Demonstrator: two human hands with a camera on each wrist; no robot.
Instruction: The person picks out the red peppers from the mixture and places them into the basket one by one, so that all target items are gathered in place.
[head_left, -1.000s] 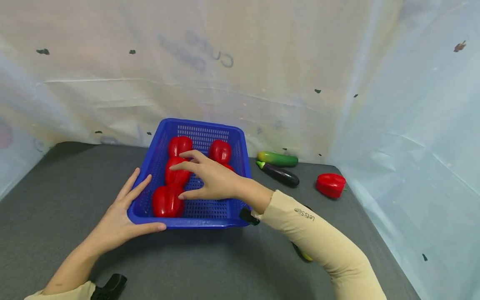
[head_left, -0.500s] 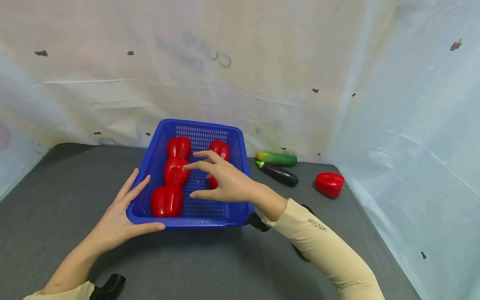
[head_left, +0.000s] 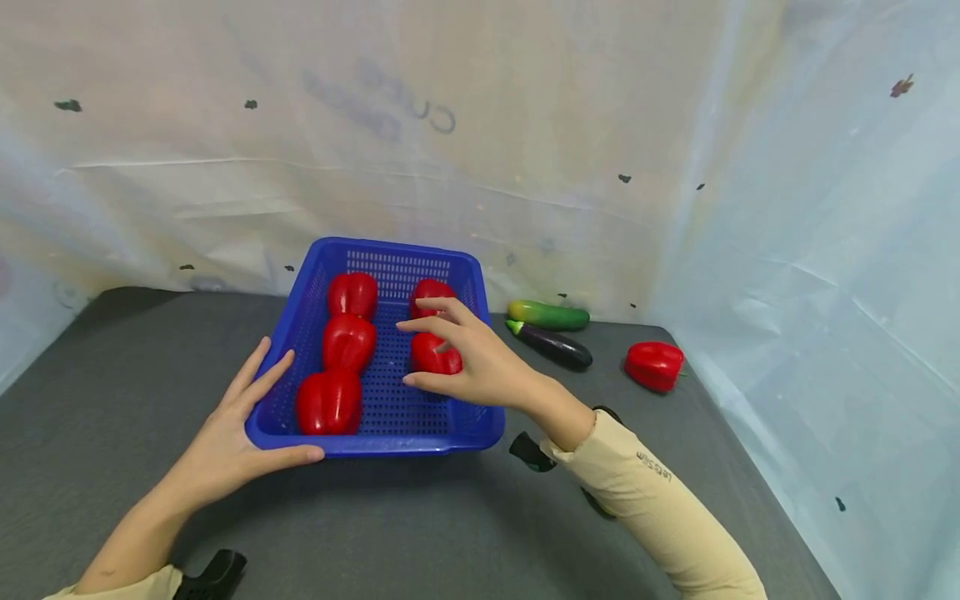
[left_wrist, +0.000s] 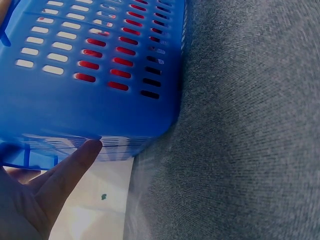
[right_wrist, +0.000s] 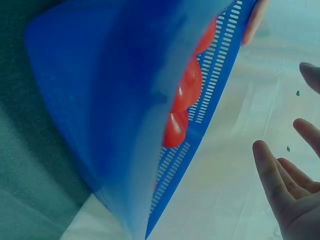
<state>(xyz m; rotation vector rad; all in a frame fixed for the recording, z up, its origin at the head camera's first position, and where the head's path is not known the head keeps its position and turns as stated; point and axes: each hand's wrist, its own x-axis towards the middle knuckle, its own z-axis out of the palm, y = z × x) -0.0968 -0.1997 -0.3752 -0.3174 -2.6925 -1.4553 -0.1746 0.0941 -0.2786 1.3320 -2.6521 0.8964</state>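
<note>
A blue plastic basket [head_left: 375, 446] with slotted walls stands on the dark grey table. Inside lie red bell peppers: a row of three on the left, with the front one [head_left: 328, 403] near the front wall, and two on the right. My left hand [head_left: 232, 442] spreads around the basket's front left corner, thumb along the front rim, fingers straight against the left side. Over the right half of the basket hovers my right hand [head_left: 480, 358], fingers apart and holding nothing, partly covering the nearer right bell pepper [head_left: 433, 353]. In the right wrist view its fingers [right_wrist: 272, 175] show relaxed.
To the basket's right lie a green cucumber-like vegetable [head_left: 549, 316] and an eggplant [head_left: 551, 345]. Farther right, a red bell pepper [head_left: 654, 367] sits near the table's edge. A dark item [head_left: 596, 503] is mostly hidden under the right sleeve. Pale sheeting [head_left: 480, 167] hangs behind.
My right hand has drawn back to the right, away from the left row of peppers, uncovering more of the nearer right pepper. The left hand stays at the basket's corner.
</note>
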